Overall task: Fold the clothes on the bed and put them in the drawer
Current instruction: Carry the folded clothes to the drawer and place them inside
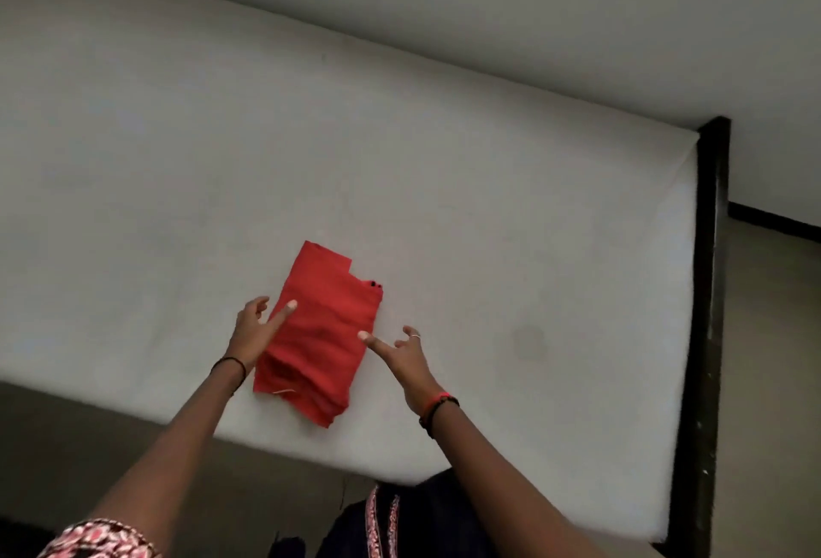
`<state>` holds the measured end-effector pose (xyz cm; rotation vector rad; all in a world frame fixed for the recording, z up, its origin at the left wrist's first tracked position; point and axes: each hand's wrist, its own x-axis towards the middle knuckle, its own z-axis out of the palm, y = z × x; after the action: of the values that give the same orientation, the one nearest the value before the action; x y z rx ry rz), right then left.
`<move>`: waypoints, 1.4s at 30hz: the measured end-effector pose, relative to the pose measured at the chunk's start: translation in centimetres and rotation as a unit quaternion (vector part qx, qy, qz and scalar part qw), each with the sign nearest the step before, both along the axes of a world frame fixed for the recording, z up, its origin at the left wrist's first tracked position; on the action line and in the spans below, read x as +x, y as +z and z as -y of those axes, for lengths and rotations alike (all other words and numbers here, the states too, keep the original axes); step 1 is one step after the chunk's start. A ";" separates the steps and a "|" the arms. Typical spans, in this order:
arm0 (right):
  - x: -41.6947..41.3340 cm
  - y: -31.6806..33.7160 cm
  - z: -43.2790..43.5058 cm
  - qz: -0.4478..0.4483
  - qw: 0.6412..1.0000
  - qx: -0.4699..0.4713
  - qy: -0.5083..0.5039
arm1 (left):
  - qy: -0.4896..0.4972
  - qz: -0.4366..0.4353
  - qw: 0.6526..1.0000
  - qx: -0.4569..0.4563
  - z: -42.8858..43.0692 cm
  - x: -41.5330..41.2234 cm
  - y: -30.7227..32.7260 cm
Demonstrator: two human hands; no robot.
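Nothing is gripped. Left hand (pixel 254 328) is loosely spread, index laid on the left edge of the cloth (pixel 322 335). Right hand (pixel 402 355) is likewise spread, index tip at the cloth's right edge, other fingers half-curled; contact there cannot be confirmed. Cloth, red, is folded flat on the bed (pixel 488 211), nr its front edge, btwn the hands. Two small dark dots at its far right corner are not identifiable. Bed is cut off at left. Dark garment (pixel 408 522) at bottom is partly out of frame.
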<state>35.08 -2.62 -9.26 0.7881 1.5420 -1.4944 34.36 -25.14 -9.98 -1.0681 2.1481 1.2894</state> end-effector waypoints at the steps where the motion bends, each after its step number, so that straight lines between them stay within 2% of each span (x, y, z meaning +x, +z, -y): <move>1: -0.4 -1.2 0.8 -0.015 1.000 0.000 0.005 | 0.005 0.003 1.000 0.021 0.3 -0.7 -1.1; 5: -1.3 -5.9 3.2 -0.038 0.999 0.002 -0.008 | -0.034 0.027 0.995 0.088 2.4 -2.1 -5.4; 10: -1.2 -10.0 4.7 -0.007 0.995 -0.065 -0.074 | -0.068 0.083 0.982 0.153 4.5 -1.2 -10.0; 14: -1.0 -11.0 5.2 0.001 0.989 -0.096 -0.110 | -0.074 0.089 0.972 0.205 5.4 -1.8 -10.5; 18: -1.3 -11.3 4.7 0.017 0.985 -0.129 -0.116 | -0.086 0.130 0.953 0.259 4.2 -3.7 -8.3; 22: -1.9 -11.5 3.4 0.045 0.971 -0.190 -0.136 | -0.056 0.181 0.938 0.289 2.7 -4.8 -7.4; 26: -2.3 -11.2 2.0 0.095 0.964 -0.216 -0.125 | -0.020 0.169 0.937 0.305 1.1 -4.3 -6.7; 31: -1.9 -9.3 0.0 0.108 0.963 -0.216 -0.118 | 0.004 0.168 0.926 0.337 -1.0 -3.0 -4.7; 42: -0.7 2.0 -7.7 0.086 0.937 -0.270 -0.201 | -0.067 0.141 0.929 0.334 -8.3 -3.9 5.5</move>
<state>34.42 5.12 -7.29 0.9002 0.7956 -1.9669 30.50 -16.80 -4.50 -0.7403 1.3748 1.5269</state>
